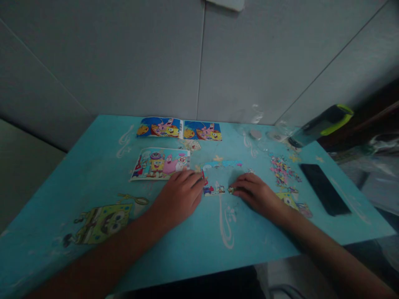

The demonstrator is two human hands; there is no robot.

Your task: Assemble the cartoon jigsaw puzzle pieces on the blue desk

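My left hand [181, 195] lies palm down, its fingertips at the left edge of a partly joined puzzle frame [214, 190]. Between the thumb and fingers of my right hand [254, 192] is a small puzzle piece [231, 189], just right of the frame's lower row. The frame's upper strip [224, 164] is light blue. To the right lies a heap of loose puzzle pieces [283, 170]. A cartoon picture sheet [160, 164] rests beyond my left hand. Whether my left fingers grip anything is hidden.
Two more picture sheets, the left one [160, 127] and the right one [202, 131], lie near the wall. A black phone [326, 189] is at the right. Behind it a dark bottle [321, 124] with a green-yellow cap stands tilted in view. The blue tablecloth [187, 253] has printed cartoons.
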